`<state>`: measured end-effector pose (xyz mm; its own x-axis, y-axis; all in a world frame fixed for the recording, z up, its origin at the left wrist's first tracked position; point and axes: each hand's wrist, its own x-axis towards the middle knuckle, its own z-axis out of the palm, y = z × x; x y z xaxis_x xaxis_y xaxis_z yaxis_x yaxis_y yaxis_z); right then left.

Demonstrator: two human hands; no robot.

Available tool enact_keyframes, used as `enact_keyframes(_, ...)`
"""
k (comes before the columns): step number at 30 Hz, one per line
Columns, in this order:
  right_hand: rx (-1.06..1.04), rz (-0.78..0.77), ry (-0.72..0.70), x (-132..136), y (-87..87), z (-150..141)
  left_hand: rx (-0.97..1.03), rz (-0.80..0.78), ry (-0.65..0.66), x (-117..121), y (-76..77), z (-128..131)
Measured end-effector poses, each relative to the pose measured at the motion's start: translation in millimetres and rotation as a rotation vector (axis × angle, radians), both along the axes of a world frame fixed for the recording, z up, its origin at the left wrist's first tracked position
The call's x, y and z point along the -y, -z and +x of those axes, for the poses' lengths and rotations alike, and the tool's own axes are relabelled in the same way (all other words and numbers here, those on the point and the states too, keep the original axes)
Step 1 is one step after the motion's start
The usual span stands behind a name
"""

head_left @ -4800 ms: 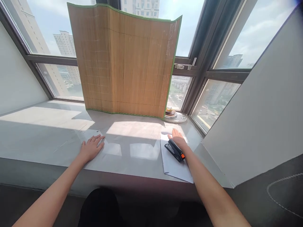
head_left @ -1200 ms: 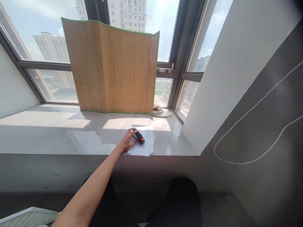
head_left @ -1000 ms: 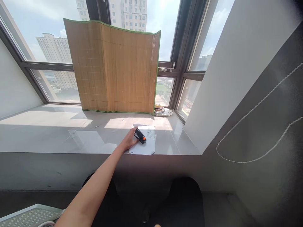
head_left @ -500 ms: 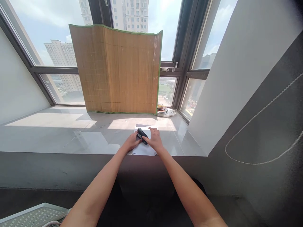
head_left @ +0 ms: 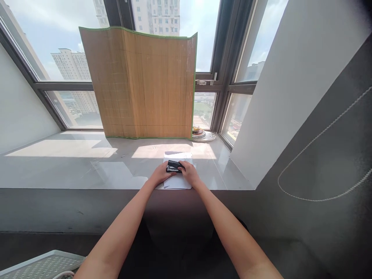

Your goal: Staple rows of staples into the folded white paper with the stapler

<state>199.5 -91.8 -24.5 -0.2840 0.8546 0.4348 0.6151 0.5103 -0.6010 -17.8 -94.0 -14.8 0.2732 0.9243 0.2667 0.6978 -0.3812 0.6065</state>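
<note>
A black stapler (head_left: 173, 166) lies across white paper sheets (head_left: 178, 181) near the front edge of the grey window ledge (head_left: 72, 166). Both hands meet on it. My left hand (head_left: 161, 175) is curled against the stapler's left end and rests on the paper. My right hand (head_left: 188, 173) wraps over the stapler's right end, fingers closed on it. The stapler's orange part is hidden under my right hand.
A bamboo mat with green trim (head_left: 139, 83) stands upright against the window. Small round plates (head_left: 203, 134) sit behind it at the right. A white slanted wall panel (head_left: 290, 85) closes the right side. A white perforated tray (head_left: 37, 265) shows at bottom left.
My right hand came in and closed on the stapler beside my left hand. The stapler turned from a diagonal to lying crosswise on the paper.
</note>
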Motion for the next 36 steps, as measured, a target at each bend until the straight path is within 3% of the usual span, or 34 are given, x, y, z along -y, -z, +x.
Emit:
enact_keyframes(4, -0.119, 0.056, -0.041, -12, 4.1, 12, -0.067, 0.062, 0.013, 6, -2.6, 4)
enact_keyframes(9, -0.235, 0.073, 0.071, -11, 8.3, 19, -0.171, 0.1, -0.148, 14, 8.7, 5)
enact_keyframes(18, -0.37, -0.033, 0.138, -10, 10.2, 20, -0.013, -0.011, -0.228, 14, 17.7, -7)
enact_keyframes(25, -0.338, -0.011, 0.13, -13, 14.2, 19, 0.311, 0.004, -0.261, 12, 18.0, -11)
enact_keyframes(28, -0.287, 0.03, 0.059, -15, 14.0, 19, 0.487, -0.04, -0.284, 14, 16.1, -10)
enact_keyframes(32, -0.205, -0.024, -0.047, -17, 15.2, 16, 0.923, -0.114, -0.339, 14, 9.6, -9)
enact_keyframes(36, -0.076, -0.014, -0.019, -14, 14.2, 15, 1.544, -0.174, -0.387, 13, 2.6, -9)
